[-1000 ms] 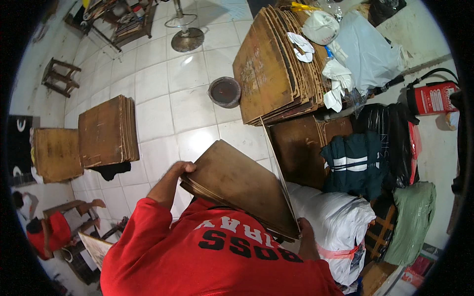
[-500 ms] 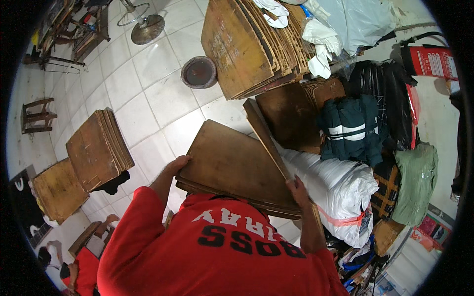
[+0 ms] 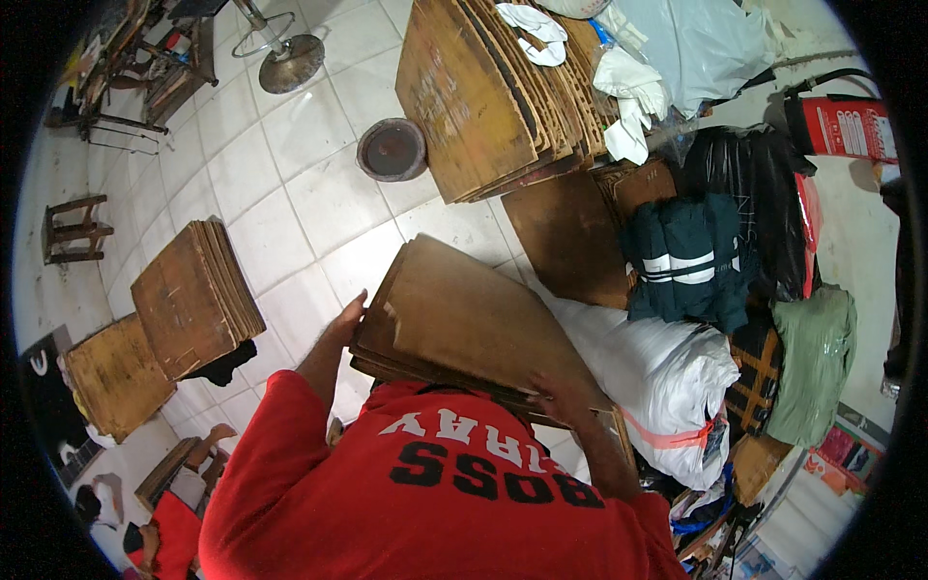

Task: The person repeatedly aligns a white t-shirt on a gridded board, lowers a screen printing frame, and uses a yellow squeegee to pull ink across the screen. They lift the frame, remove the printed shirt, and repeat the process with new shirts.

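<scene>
A stack of thin brown wooden boards (image 3: 375, 333) lies before me at waist height. Its top wooden board (image 3: 483, 309) sits slightly askew, leaving a strip of the one below bare at the left. My left hand (image 3: 348, 319) is beside the stack's left edge, fingers stretched upward and holding nothing. Over at the near right, my right hand (image 3: 559, 391) grips the top board's near edge, its fingers somewhat blurred. The front of my red shirt partly covers the stack's near side.
Tall board piles (image 3: 469, 106) stand ahead, by a round dark bowl (image 3: 391, 150). A white wrapped bundle (image 3: 667, 387) and dark green clothes (image 3: 686, 261) are close on the right. More boards (image 3: 188, 300) stand left. Another person (image 3: 164, 532) is at the lower left.
The board that my right hand held tilted up at the right now lies on the stack. My right hand has moved left along the near edge; my left hand's fingers have come off the boards.
</scene>
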